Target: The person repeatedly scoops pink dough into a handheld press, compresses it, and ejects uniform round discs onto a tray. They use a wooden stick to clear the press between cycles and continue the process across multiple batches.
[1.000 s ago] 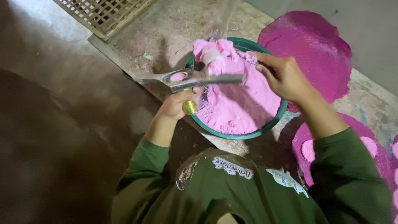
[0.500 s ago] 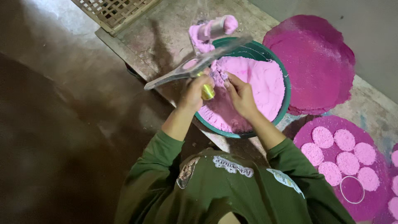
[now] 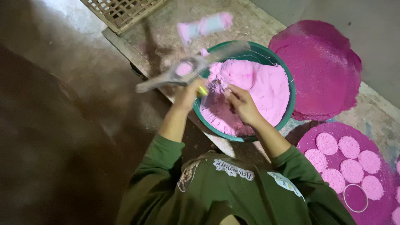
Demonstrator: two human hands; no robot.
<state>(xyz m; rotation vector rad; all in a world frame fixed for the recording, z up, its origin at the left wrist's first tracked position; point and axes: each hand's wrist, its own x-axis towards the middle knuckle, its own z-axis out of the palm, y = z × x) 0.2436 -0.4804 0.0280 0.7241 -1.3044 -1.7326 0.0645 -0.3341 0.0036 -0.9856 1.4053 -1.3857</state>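
Left hand [image 3: 187, 93] closed round a flat metal mould tool [image 3: 183, 73], blurred, held tilted over near-left rim of green basin [image 3: 291, 89]; small pink disc sitting in its round cup. Right hand [image 3: 241, 102] loosely curled, fingertips down in pink dough [image 3: 254, 87] at basin's near side; whether pinching any, cannot tell. Basin on dusty bench [image 3: 137, 37], heaped full.

Risks, judged: tool tilted and moving fast, so disc could slip out of cup onto bench or floor. Powdery mix piled above rim, so a push from right hand could spill it over the edge. Basin close to bench edge; leaning on rim might tip it. Finished pink rounds [image 3: 341, 160] on magenta cloth [image 3: 375, 208] well apart at right, safe from hands.

Versus half a second ago: tool swung lower and flatter, left end dropped. Right hand barely shifted, same spot in dough. Pink-ended roller [image 3: 204, 26] beyond basin now clear of tool. View slid slightly.
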